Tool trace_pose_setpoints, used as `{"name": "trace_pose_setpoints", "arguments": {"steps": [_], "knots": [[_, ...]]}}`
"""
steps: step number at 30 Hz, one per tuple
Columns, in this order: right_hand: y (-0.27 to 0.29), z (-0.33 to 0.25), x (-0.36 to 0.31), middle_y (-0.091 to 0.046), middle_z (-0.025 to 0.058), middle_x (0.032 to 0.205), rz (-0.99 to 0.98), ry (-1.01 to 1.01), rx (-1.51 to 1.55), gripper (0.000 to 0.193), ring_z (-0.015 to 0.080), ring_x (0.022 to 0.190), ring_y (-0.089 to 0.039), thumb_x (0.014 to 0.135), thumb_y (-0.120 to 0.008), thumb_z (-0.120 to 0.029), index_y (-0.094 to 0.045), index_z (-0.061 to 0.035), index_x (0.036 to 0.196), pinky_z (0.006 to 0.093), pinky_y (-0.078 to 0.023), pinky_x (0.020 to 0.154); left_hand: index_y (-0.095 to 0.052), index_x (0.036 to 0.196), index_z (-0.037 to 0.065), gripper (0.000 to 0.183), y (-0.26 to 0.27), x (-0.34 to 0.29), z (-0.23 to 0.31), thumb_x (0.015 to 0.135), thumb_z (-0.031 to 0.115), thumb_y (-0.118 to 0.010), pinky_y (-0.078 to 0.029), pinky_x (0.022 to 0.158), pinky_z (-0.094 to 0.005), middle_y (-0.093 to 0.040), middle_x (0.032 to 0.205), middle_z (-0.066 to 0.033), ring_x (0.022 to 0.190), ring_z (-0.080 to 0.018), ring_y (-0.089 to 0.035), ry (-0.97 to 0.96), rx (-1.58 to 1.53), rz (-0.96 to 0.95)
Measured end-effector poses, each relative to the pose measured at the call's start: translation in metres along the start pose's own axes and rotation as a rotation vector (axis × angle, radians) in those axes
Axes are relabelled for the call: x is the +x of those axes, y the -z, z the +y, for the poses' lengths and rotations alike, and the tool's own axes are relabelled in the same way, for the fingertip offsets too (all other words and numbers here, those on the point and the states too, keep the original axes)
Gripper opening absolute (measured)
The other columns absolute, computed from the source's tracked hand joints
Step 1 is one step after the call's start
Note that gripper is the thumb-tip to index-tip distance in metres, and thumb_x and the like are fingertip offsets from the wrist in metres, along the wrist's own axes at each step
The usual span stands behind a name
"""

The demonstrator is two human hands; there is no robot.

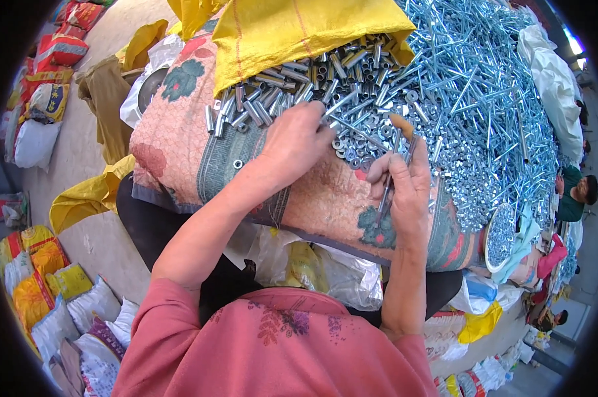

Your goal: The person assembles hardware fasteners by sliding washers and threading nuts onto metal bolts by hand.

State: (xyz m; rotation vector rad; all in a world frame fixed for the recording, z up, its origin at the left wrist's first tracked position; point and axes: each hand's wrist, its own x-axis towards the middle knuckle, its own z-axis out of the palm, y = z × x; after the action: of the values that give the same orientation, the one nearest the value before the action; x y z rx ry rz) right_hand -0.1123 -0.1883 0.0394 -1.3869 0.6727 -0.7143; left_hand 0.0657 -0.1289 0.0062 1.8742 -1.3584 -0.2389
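My right hand (405, 182) grips a long metal bolt (383, 202) that points down toward the cloth. A second rod stands up between its fingers, and a tan, cap-like piece (401, 124) shows at the fingertips. My left hand (297, 142) is at the edge of the pile, its fingers curled and slightly blurred; what they pinch is hidden. Close to it lie short metal sleeves (256, 109), and a thin long rod (358, 132) slants from its fingertips toward my right hand. Between the hands are washers (360, 155) and nuts (414, 165). One loose nut (238, 164) sits on the cloth.
Long bolts (484, 86) heap up at the right. A yellow woven sack (299, 33) covers part of the sleeves. A patterned cloth (332, 205) lies beneath. A round container (499, 238) of small parts stands at right. Filled sacks (54, 284) line the left floor; people (573, 192) sit far right.
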Motion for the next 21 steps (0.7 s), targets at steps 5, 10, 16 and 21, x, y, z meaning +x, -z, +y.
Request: {"name": "trace_pose_setpoints", "arguments": {"steps": [5,10,16,21], "knots": [[0.002,0.005,0.001,-0.055,0.0027,0.069,0.044,-0.001,0.06,0.039,0.0028,0.049,-0.043,0.094,-0.042,-0.012,-0.036,-0.0015,0.131,0.0143,-0.037,0.046,-0.055,0.077,-0.004,0.02,0.025,-0.01,0.013,0.079,0.016,-0.056,-0.041,0.058,-0.0287,-0.053,0.063,-0.0058,0.061,-0.0141,-0.05,0.35,-0.651,-0.309],[-0.009,-0.004,-0.008,-0.057,0.0002,0.067,-0.235,-0.203,-0.286,0.032,0.0042,0.054,-0.049,0.091,-0.046,-0.007,-0.05,-0.0045,0.122,0.0178,-0.04,0.05,-0.062,0.083,0.003,0.019,0.032,-0.021,0.016,0.082,0.021,-0.06,-0.031,0.048,-0.0191,-0.048,0.065,0.0056,0.056,-0.0029,-0.041,0.33,-0.763,-0.417],[-0.011,-0.007,-0.009,-0.061,0.0016,0.069,-0.347,-0.152,-0.422,0.02,0.0069,0.056,-0.054,0.089,-0.048,-0.006,-0.054,-0.003,0.108,0.0216,-0.043,0.052,-0.061,0.083,0.003,0.02,0.038,-0.025,0.013,0.077,0.02,-0.069,-0.03,0.047,-0.0184,-0.049,0.064,0.0052,0.056,-0.0022,-0.041,0.358,-0.831,-0.375],[-0.009,0.001,-0.002,-0.062,0.0054,0.075,-0.339,-0.245,-0.203,0.012,0.0059,0.052,-0.052,0.091,-0.049,-0.011,-0.054,-0.0017,0.096,0.0176,-0.042,0.048,-0.061,0.086,0.003,0.02,0.038,-0.031,0.015,0.077,0.017,-0.071,-0.027,0.042,-0.0171,-0.052,0.064,0.0035,0.049,-0.0009,-0.038,0.512,-1.172,-0.448]]}}
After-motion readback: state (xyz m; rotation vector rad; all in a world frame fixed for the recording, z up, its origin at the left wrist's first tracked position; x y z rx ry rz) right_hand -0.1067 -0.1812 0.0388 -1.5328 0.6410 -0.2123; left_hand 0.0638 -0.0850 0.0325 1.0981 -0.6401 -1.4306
